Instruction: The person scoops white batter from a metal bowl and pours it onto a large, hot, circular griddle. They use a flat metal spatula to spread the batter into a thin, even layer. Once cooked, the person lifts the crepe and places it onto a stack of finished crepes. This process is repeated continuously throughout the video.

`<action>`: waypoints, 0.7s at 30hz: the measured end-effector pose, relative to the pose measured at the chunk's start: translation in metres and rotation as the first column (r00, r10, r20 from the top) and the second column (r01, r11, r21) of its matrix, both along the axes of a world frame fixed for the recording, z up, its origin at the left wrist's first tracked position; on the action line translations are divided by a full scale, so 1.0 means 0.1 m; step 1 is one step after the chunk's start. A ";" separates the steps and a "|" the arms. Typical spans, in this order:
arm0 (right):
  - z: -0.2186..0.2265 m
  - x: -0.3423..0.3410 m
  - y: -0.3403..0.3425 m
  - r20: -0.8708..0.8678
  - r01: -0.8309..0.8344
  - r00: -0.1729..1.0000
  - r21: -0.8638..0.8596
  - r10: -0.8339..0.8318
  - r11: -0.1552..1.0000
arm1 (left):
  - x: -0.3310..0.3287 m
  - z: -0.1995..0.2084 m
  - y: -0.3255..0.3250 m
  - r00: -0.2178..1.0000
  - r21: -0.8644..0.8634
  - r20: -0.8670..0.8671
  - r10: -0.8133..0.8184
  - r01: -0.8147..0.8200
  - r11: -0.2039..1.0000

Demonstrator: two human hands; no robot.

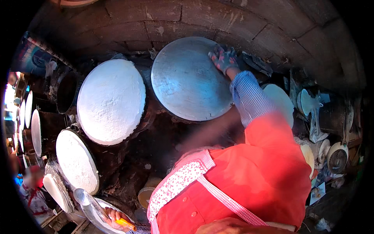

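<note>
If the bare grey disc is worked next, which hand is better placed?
Probably the right: the right hand is at the disc's right edge, fingers spread, whereas the left hand is low, away from it, holding a ladle.

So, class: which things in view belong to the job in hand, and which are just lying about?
Seemingly in the job:
bare griddle, under the right grip
ladle, in the left grip
white-topped griddle, left of the bare one

Apparently just lying about:
fan
card
</note>
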State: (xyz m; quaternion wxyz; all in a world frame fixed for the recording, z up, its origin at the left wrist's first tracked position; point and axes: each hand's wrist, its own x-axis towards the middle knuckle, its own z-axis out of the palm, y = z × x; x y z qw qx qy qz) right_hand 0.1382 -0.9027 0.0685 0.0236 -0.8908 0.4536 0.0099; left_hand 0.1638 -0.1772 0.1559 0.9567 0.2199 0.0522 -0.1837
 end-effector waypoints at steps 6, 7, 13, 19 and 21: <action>0.20 1.06 0.10 0.044 -0.287 0.958 0.182 0.284 0.940 | -0.05 -0.09 0.20 0.993 0.038 -0.054 0.109 -0.107 0.994; -0.01 1.25 0.07 0.077 -0.335 0.942 0.138 0.328 0.932 | -0.05 -0.10 0.23 0.992 0.040 -0.056 0.113 -0.110 0.993; 0.46 1.36 1.26 0.086 -0.786 0.618 0.046 0.781 0.617 | -0.29 -0.11 0.28 0.973 0.100 -0.081 0.217 -0.208 0.973; 0.07 0.61 1.65 0.124 -0.957 0.045 -0.280 0.991 0.079 | -0.43 -0.18 0.22 0.979 0.068 -0.018 0.205 -0.203 0.977; 0.24 0.17 1.84 0.267 -0.985 0.096 -0.113 0.959 0.130 | -0.50 -0.07 0.08 0.989 0.052 -0.009 0.149 -0.148 0.988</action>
